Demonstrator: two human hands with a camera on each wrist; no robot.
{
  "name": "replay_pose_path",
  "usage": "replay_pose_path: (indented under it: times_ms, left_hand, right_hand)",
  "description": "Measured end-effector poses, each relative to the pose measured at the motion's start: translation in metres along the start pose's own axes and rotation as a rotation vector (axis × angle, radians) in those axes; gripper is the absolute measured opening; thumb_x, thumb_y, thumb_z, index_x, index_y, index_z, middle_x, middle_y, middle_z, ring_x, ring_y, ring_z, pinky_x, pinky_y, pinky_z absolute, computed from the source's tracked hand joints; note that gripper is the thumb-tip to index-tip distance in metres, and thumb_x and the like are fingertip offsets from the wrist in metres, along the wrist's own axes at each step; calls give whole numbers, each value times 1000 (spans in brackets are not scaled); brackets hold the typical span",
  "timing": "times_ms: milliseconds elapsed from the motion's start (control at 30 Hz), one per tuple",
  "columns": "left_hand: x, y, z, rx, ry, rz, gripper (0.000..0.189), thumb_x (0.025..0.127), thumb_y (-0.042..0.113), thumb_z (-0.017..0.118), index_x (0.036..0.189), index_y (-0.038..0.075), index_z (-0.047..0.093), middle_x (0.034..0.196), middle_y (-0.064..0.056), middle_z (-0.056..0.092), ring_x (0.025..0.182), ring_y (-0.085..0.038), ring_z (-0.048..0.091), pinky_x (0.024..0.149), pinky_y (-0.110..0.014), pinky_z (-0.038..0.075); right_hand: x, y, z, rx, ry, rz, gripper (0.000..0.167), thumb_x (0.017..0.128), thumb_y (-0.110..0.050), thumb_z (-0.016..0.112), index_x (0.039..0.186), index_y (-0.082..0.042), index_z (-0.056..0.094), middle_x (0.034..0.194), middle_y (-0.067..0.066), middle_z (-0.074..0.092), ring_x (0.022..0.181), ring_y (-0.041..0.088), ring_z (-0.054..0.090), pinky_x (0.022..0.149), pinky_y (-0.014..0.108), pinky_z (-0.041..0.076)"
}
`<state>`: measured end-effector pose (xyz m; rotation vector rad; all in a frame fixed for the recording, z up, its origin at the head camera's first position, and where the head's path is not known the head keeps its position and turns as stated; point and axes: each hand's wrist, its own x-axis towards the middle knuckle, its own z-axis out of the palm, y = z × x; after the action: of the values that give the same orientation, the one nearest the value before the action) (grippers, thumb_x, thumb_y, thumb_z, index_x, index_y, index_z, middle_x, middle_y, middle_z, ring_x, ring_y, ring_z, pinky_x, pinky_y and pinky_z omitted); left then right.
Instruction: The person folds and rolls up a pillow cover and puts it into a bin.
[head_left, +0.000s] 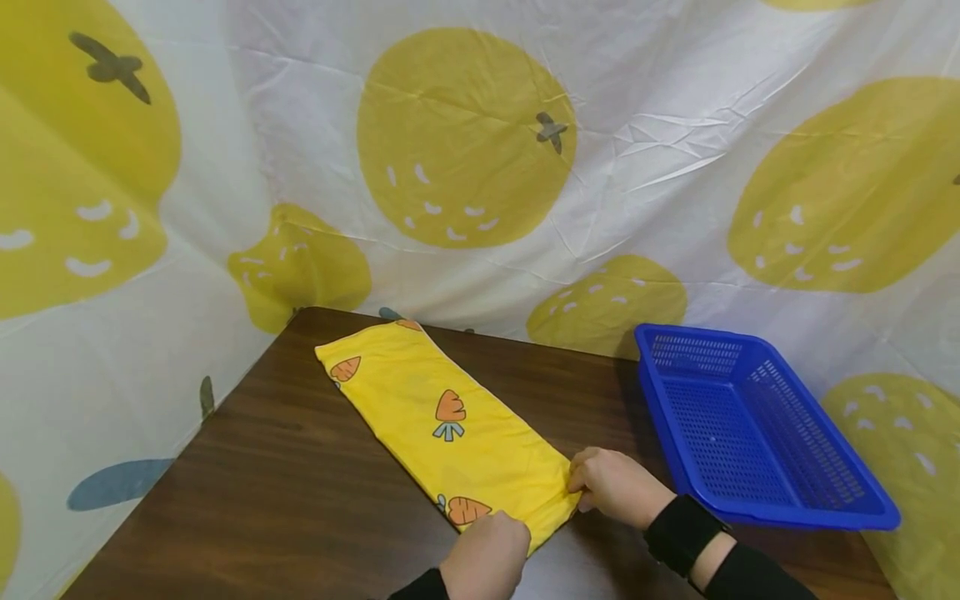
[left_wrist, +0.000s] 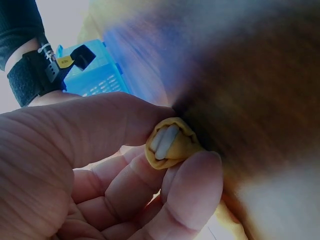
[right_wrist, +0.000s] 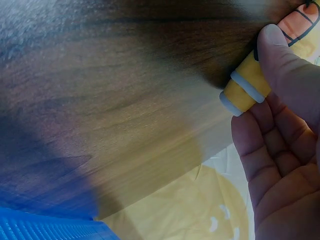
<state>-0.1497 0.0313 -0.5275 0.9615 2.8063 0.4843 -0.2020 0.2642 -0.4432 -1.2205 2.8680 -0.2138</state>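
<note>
A long, folded strip of soft yellow cotton cloth printed with orange carrots [head_left: 442, 425] lies flat and diagonal on the dark brown wood-grain desk [head_left: 247, 467], its far end toward the desk's back left corner and its near end at the person's hands. Four carrot prints show on it in the head view. The left hand [head_left: 486, 554] pinches the near left corner of the cloth; the left wrist view shows that corner bunched into a small yellow roll with white layers inside, clamped between thumb and fingers [left_wrist: 192, 192]. The right hand [head_left: 615, 486] grips the near right corner, and the right wrist view shows the folded edge, with two white bands, held under the thumb. To the right stands one rectangular blue plastic basket with perforated walls [head_left: 757, 425], just beside the right hand. A glossy white sheet with large yellow fruit shapes [head_left: 465, 142] hangs behind.
</note>
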Motion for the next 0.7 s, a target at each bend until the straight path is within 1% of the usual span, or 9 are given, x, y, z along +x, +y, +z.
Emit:
replay_pose_path:
  times_ms: [100,200,467,700]
  left_hand:
    - [1,0,2,23,15,5,42,92,11,77,59,22,53,51,11,46,42,-2,41,42,-20,35]
    - [1,0,2,38,16,1,41,90,12,78,59,22,53,51,12,47,43,-2,42,43,-20,36]
    - [-1,0,2,32,33,9,39,90,12,79,60,21,55,52,12,47,44,-1,43,45,-20,37]
    - [-1,0,0,22,17,9,40,88,12,80,59,22,55,52,12,48,44,-1,44,45,-20,37]
  right_hand:
    - [0,0,1,-13,11,-9,24,73,-4,94,82,-20,78,96,-4,75,89,10,67,80,30,61]
    - [0,1,3,-16,16,-11,25,73,-3,94,82,-20,78,96,-4,75,89,10,66,79,29,61]
    - [0,0,3,-13,14,1,24,73,-3,94,83,-20,79,96,-4,75,88,9,66,79,30,61]
    - [1,0,3,-21,15,4,24,74,-4,94,83,-19,79,94,-6,75,87,9,64,79,30,61]
